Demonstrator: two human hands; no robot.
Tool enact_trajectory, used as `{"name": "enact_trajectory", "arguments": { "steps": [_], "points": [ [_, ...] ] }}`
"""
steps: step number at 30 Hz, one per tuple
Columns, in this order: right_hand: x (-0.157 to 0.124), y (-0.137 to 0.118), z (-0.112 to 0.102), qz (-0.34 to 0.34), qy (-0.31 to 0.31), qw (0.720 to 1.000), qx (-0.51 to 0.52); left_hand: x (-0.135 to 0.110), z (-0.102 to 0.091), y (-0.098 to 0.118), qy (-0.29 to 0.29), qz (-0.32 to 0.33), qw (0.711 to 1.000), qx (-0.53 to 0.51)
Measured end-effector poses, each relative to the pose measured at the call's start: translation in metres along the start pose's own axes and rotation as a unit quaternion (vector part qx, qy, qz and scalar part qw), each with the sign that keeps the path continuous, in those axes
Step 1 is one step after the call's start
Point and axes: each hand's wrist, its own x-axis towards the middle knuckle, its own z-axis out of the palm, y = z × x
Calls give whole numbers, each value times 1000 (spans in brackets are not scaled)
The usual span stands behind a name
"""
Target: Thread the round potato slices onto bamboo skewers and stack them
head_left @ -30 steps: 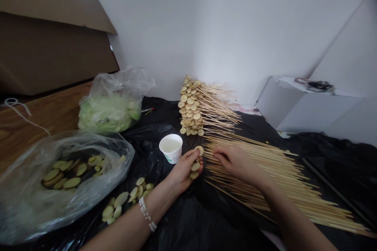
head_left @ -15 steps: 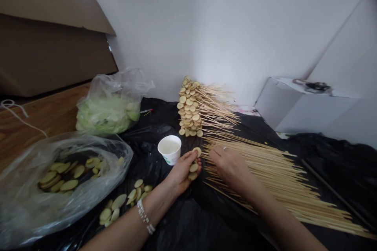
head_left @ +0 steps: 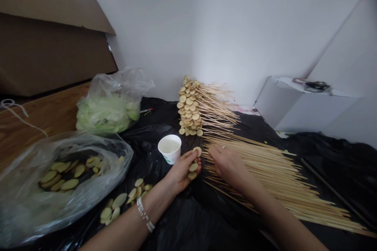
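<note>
Round potato slices (head_left: 193, 166) are held in my left hand (head_left: 182, 170), one of them raised between thumb and finger. Just to the right, my right hand (head_left: 226, 162) is closed in a pinch at the left ends of the bamboo skewers (head_left: 282, 176), seemingly on one skewer that its fingers mostly hide. A small gap separates the two hands. Behind them stands a stack of skewered potato slices (head_left: 190, 106), bare sticks pointing right. A white paper cup (head_left: 170, 149) stands close to my left hand. Loose potato slices (head_left: 119, 200) lie beside my left forearm.
An open clear plastic bag (head_left: 97, 200) with more slices lies at the left. Behind it sits a tied bag of pale green pieces (head_left: 106, 110). A pen (head_left: 146, 110) lies near the wall. A white box (head_left: 306, 104) stands at right. Black plastic sheeting (head_left: 188, 219) covers the work surface.
My right hand has shifted very slightly at the skewer ends. My left hand keeps its hold on the slices, almost unmoved.
</note>
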Motion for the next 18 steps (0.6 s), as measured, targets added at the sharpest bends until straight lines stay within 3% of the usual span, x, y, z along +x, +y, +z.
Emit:
{"name": "enact_trajectory", "arguments": {
  "steps": [9, 18],
  "points": [
    [-1, -1, -9, 22, -47, 998, -26, -1, 0, 0, 3, -6, 1000, 1],
    [-2, 9, -8, -9, 17, 1000, 24, -3, 4, 0, 8, -18, 1000, -11]
  ]
}}
